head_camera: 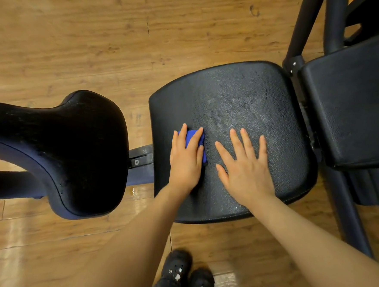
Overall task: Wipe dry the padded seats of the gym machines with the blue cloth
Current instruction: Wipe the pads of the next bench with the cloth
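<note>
The left hand [186, 158] presses the folded blue cloth [195, 141] flat against the near left part of the black padded seat [243, 97], fingers straight over it. Just to its right, the right hand [244, 167] rests open-palmed on the seat, fingers spread, holding nothing

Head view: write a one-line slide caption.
Left hand presses the blue cloth on the padded seat; right hand rests flat beside it.
</note>
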Tool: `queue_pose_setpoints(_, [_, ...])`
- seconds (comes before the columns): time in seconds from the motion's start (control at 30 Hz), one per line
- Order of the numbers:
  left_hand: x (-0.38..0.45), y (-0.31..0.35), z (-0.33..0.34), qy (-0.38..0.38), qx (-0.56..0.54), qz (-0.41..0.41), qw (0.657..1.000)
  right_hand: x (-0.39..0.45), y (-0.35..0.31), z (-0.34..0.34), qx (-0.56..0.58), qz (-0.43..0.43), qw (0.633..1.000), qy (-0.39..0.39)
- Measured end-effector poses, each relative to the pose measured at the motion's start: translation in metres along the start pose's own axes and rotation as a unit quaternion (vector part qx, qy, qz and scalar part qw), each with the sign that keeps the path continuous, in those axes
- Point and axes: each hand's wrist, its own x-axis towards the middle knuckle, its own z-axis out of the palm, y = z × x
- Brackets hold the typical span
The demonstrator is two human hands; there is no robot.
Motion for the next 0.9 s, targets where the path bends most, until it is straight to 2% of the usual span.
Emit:
queue_pose_setpoints(0.3, [-0.028,0.013,0.007,0.014,0.019,-0.016,1.0,0.005,0.014,-0.011,0.065,0.005,0.997,0.032])
queue_pose_setpoints(0.6, [-0.105,0.016,0.019,0.014,0.038,-0.008,0.999,0.012,0.073,-0.016,0.005,-0.054,0.999,0.007])
queue_pose_setpoints(0.9, [-0.058,0.022,0.016,0.021,0.011,-0.002,1.0,0.009,0.074,-0.015,-0.006,-0.048,0.999,0.002])
